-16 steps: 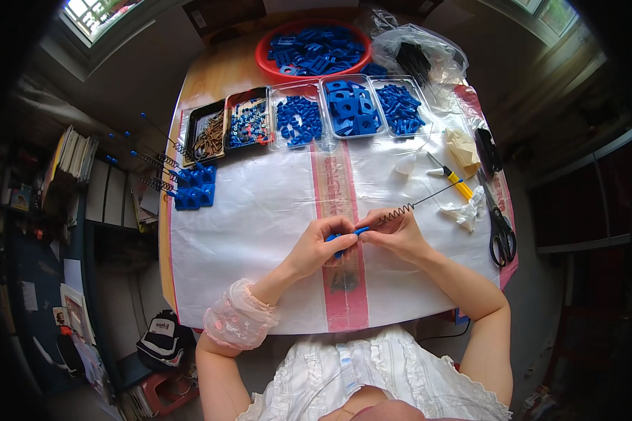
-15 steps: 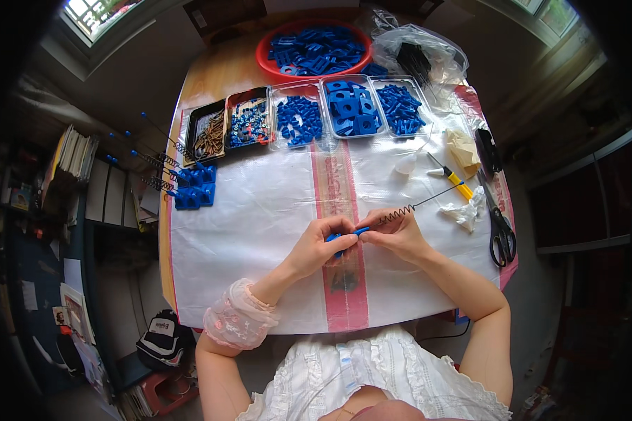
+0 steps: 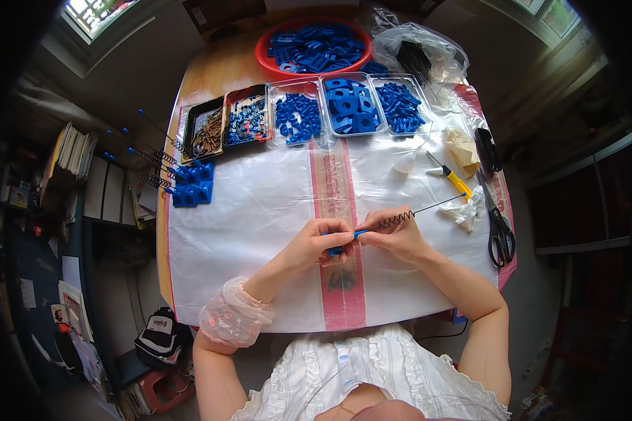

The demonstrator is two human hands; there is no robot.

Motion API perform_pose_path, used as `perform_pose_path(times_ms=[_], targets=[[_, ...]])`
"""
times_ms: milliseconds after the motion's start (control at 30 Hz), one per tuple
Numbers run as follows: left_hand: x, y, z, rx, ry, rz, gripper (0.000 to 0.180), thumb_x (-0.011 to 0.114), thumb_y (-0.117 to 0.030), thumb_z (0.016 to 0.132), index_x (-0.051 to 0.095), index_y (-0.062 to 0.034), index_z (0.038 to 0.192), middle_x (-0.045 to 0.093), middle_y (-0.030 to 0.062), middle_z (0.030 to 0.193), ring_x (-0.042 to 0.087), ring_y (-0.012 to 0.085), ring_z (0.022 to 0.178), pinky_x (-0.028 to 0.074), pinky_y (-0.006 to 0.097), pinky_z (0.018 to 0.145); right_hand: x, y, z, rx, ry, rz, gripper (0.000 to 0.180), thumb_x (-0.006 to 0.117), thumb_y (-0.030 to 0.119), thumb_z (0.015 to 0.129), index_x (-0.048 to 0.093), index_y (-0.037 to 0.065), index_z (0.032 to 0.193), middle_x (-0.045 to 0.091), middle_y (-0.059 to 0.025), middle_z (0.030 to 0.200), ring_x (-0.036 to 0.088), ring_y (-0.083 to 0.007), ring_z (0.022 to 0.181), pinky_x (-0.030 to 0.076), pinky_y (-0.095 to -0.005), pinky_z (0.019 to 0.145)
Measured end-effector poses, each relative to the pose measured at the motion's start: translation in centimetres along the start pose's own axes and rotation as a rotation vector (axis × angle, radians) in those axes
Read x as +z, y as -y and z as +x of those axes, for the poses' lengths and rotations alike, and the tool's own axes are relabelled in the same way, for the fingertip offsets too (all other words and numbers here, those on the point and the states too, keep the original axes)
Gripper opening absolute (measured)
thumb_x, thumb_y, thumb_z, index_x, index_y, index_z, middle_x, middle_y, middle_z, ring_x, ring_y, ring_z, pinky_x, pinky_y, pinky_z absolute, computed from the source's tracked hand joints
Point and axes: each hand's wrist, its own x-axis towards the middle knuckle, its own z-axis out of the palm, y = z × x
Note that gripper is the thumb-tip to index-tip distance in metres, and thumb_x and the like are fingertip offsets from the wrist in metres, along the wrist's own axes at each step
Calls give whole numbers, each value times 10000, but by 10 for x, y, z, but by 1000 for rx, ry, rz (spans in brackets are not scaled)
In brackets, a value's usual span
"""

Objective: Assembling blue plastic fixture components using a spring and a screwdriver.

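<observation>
Over the pink stripe of the white sheet, my left hand (image 3: 310,244) is closed around a blue plastic piece (image 3: 336,250), mostly hidden by the fingers. My right hand (image 3: 400,237) pinches a black coiled spring wire (image 3: 398,219). The wire's straight end runs out to the right, with a small blue tip on it. Between the fingertips of both hands shows a slim blue part (image 3: 360,234); the wire's inner end meets it there, but the exact joint is hidden. Blue blocks with black spring wires (image 3: 193,194) stand grouped at the left table edge.
Trays of screws (image 3: 208,133), small nuts (image 3: 248,119) and blue plastic parts (image 3: 351,105) line the back. Behind them sits a red basin (image 3: 263,63) of blue pieces. A yellow-handled tool (image 3: 458,184), crumpled paper (image 3: 467,210) and black scissors (image 3: 500,235) lie at right.
The spring wire has tilted flatter, its blue tip now lower and slightly farther right. Both hands stay close together, with the fingers shifted slightly around the blue piece.
</observation>
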Motion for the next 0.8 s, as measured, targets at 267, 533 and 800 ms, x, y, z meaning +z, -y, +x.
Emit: perform_pose_path(times_ms=[267, 533, 800], targets=[[2, -3, -1, -47, 25, -93, 190, 621, -236, 1026, 646, -48, 1008, 688, 44, 846, 655, 57, 697, 386, 173, 457, 1, 1, -1, 8, -12, 27, 106, 791, -13, 851, 780, -24, 956, 714, -19, 806, 597, -35, 660, 435, -182, 548], [3, -8, -3, -136, 45, -185, 189, 619, -227, 1017, 646, -40, 1020, 698, 54, 851, 664, 64, 699, 380, 171, 452, 0, 0, 0, -4, 8, 0, 90, 791, -4, 851, 783, -29, 938, 709, -39, 768, 582, -48, 606, 420, -197, 510], [4, -8, -4, -200, 62, -284, 223, 628, -217, 1010, 638, 6, 1017, 688, 74, 843, 643, 81, 682, 389, 168, 424, 1, 4, -1, -7, 29, 14, 93, 788, -3, 854, 782, -34, 941, 714, -57, 766, 580, -58, 589, 423, -204, 503]])
